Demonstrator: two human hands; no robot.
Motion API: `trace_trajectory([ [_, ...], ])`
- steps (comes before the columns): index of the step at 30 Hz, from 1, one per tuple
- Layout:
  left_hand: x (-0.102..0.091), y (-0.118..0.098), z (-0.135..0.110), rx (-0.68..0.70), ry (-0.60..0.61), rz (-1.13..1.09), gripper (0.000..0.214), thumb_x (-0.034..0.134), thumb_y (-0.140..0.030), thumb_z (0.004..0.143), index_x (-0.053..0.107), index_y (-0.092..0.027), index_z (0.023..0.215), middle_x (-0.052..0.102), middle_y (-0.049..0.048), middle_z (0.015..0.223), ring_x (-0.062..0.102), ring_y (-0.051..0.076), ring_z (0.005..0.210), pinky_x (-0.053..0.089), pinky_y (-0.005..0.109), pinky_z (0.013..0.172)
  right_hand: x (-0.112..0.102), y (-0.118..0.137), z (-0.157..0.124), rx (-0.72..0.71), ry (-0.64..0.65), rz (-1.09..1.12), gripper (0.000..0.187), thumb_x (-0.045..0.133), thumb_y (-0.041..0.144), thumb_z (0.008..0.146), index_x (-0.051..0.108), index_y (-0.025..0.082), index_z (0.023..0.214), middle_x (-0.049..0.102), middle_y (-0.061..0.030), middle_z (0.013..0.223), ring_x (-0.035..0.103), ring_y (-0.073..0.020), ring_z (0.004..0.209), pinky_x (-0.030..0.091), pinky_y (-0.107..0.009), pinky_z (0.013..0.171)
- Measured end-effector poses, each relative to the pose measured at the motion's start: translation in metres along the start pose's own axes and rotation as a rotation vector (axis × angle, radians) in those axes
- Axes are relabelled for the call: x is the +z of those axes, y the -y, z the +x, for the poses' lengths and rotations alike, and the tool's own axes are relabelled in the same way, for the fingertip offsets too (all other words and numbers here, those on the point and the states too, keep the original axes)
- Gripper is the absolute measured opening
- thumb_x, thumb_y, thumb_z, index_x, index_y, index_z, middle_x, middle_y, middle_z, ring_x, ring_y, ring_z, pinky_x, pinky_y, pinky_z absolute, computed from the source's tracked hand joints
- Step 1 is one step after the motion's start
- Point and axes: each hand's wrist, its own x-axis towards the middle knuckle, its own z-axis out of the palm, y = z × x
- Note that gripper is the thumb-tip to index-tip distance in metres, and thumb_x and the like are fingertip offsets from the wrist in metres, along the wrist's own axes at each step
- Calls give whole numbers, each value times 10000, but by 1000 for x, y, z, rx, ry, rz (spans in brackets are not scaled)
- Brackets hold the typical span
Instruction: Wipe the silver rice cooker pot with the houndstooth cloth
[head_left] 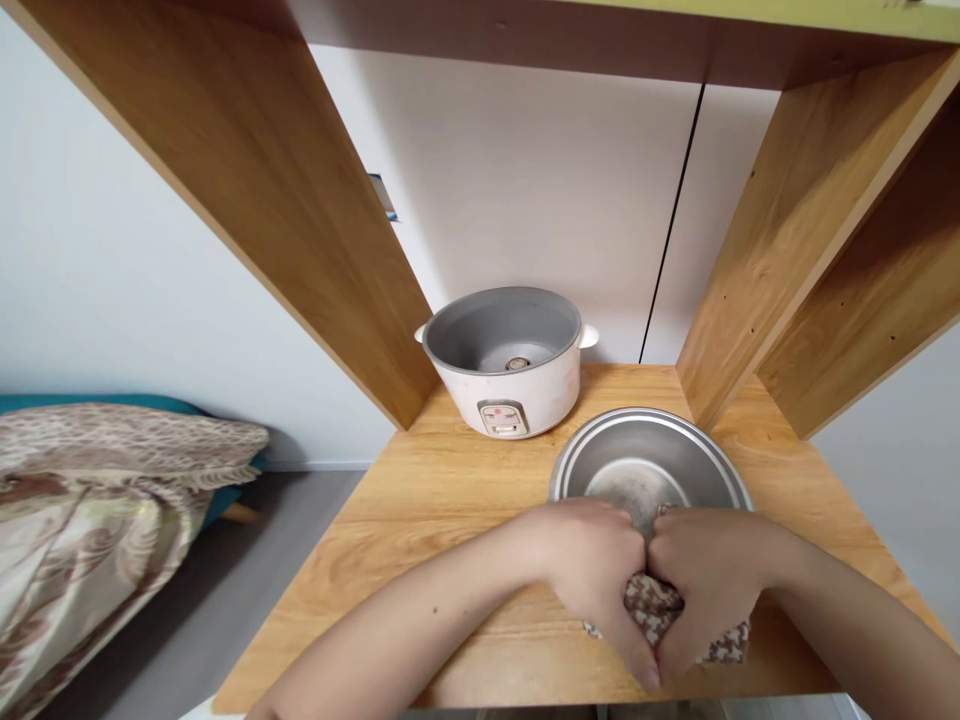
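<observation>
Both my hands meet over the near rim of a round metal pot (701, 460), gripping a brown-and-white patterned cloth (651, 602). My left hand (600, 570) is closed on the cloth from the left, thumb pointing down toward me. From the right, my right hand (709, 575) is closed on it too, and the two thumb tips nearly touch. Loose corners of the cloth hang out below both hands. Inside, the pot has a worn, pale bottom. My hands cover its front side.
Behind the pot stands a white rice cooker (536, 395) without a lid, its grey inside showing. Wooden uprights (300, 200) flank the wooden desk (450, 500), and a shelf (525, 40) spans overhead. A sofa with a patterned cover (112, 500) is at the left.
</observation>
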Motion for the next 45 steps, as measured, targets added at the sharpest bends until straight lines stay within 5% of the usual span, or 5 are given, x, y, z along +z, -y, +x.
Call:
trace_trajectory([
  [5, -1, 0, -3, 23, -99, -4, 615, 685, -817, 537, 738, -215, 651, 707, 39, 607, 525, 163, 473, 445, 310, 534, -3, -3, -2, -46, -40, 73, 541, 706, 711, 592, 741, 190, 733, 595, 21, 590, 505, -140, 546, 354, -260, 523],
  [12, -2, -2, 0, -23, 45, 25, 684, 606, -871, 558, 717, -197, 610, 675, 57, 570, 500, 165, 460, 430, 308, 493, 0, 0, 1, 1, 49, -5, 585, 619, 764, 640, 713, 186, 638, 539, 9, 530, 439, -146, 493, 365, -287, 522],
  [20, -2, 0, -4, 22, -116, -38, 611, 691, -813, 538, 736, -213, 642, 683, 26, 581, 527, 152, 480, 439, 295, 533, -3, -4, 1, -65, -34, 80, 501, 708, 694, 598, 689, 196, 653, 530, 36, 547, 475, -133, 528, 348, -259, 515],
  [26, -4, -2, -1, -51, 27, 3, 697, 605, -872, 561, 736, -190, 618, 671, 59, 561, 552, 189, 492, 457, 324, 507, -2, 0, 0, -16, 52, 23, 526, 637, 713, 651, 700, 191, 624, 529, 20, 528, 450, -139, 498, 368, -278, 522],
  [45, -2, -2, -1, -54, 85, 18, 674, 570, -859, 606, 740, -211, 672, 706, 75, 621, 603, 205, 549, 496, 322, 573, -5, 4, -2, 83, 96, 55, 528, 651, 709, 598, 738, 202, 713, 600, -2, 610, 553, -175, 577, 429, -287, 540],
])
